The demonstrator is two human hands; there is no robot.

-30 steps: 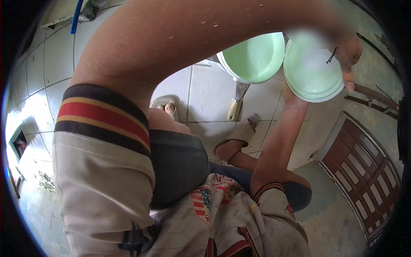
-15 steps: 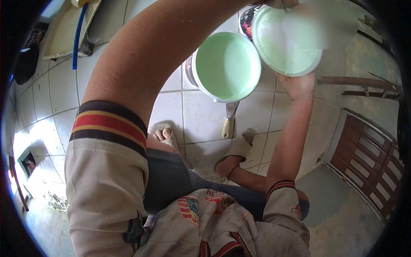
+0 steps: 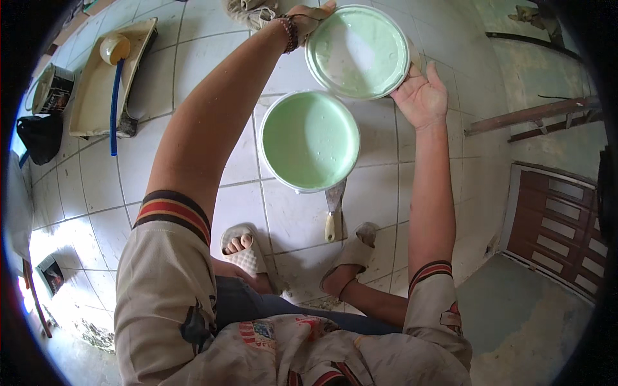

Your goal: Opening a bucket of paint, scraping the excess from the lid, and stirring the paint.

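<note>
A round white-rimmed bucket lid, smeared with pale green paint on its upturned face, is held out in front of me. My left hand grips its far left edge, fingers curled around the rim. On the near right edge, my right hand supports it palm up, its fingers partly hidden at the rim and the thumb apart. Just nearer to me, an open bucket of light green paint stands on the tiles. A putty knife with a cream handle lies against the bucket's near side.
At the left lies a paint tray with a blue-handled dipper on it. A small dark-labelled bucket and a black bag are beyond it. My sandalled feet flank the putty knife. A brown slatted panel stands at the right.
My hands have brought the lid leftward, to just beyond the open bucket. My left hand has come into clearer view, and the whole view has shifted, showing more of the far floor.
</note>
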